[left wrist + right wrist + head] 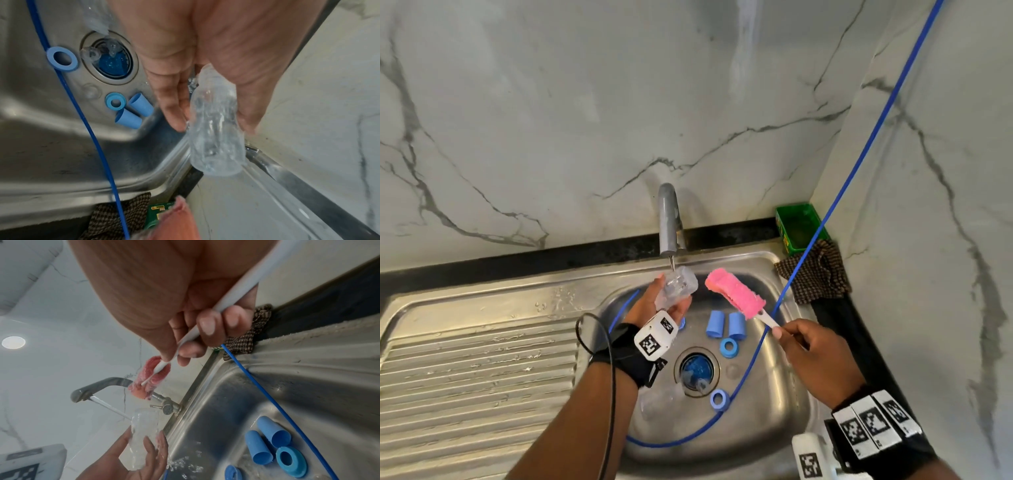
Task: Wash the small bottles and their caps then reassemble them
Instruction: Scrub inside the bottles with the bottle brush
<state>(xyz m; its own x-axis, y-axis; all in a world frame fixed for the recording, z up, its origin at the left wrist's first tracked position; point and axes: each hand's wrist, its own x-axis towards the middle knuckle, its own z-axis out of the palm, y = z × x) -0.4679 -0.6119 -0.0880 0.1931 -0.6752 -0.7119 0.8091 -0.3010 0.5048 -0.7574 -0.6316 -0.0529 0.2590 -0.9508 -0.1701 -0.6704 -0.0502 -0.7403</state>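
My left hand [654, 301] grips a small clear bottle [676, 286] [216, 138] [144, 431] under the tap's thin stream, above the sink's far side. To its right, my right hand [804, 346] [205, 326] pinches the white handle of a pink bottle brush [734, 293] held in the air, apart from the bottle. Two tall blue caps [714, 323] [141, 104] and two blue rings [729, 347] [719, 400] lie on the sink floor. A second clear bottle [661, 401] lies by the drain [697, 370], partly under my left forearm.
The tap [669, 222] stands at the back of the steel sink [784, 394]. A blue cable [756, 346] loops through the basin. A checked cloth [815, 274] and a green tub [799, 226] sit at the back right corner. A ribbed draining board [476, 342] lies to the left.
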